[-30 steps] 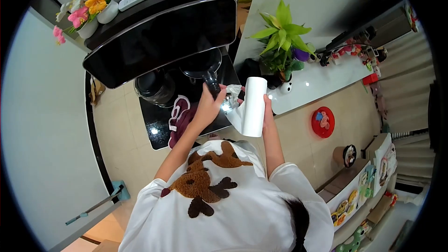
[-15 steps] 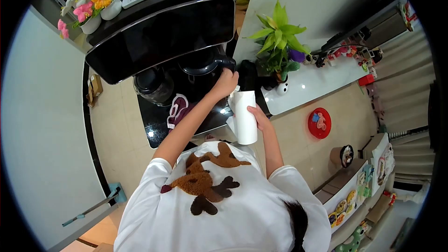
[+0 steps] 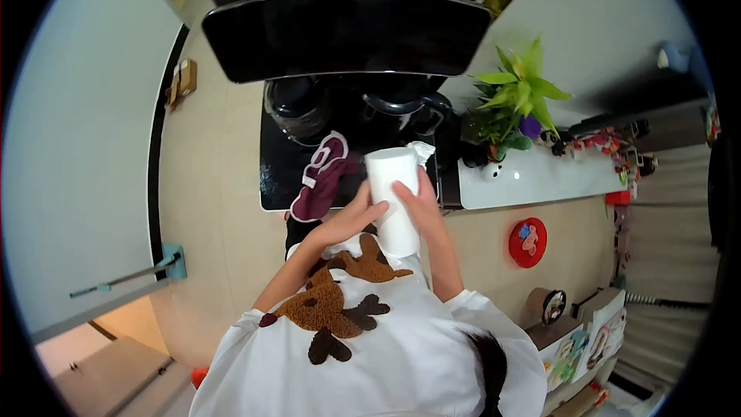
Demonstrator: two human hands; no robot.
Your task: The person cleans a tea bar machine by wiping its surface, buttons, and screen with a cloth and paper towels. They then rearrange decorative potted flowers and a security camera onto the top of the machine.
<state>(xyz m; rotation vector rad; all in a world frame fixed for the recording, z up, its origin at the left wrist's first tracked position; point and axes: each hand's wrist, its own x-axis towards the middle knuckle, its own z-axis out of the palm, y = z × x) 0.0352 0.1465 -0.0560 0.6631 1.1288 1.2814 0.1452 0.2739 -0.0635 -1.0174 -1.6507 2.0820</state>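
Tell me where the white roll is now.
In the head view, the white roll is near the centre, held between the left hand and right hand, to the right of the maroon cloth.

I see pale floor tiles (image 3: 204,208), a plain wall (image 3: 85,147) at nine o'clock, a glossy white unit (image 3: 552,181) at three, and curtains (image 3: 668,239) between three and four.

A white short-sleeved fabric top (image 3: 432,340) is displaying a fuzzy brown reindeer-like appliqué (image 3: 316,305) with lobed dark-brown antlers (image 3: 328,347) and a small dark-red nose (image 3: 268,320). A dark ponytail (image 3: 492,367) is hanging at the right. The left hand (image 3: 353,218) and right hand (image 3: 421,207) are showing bare.
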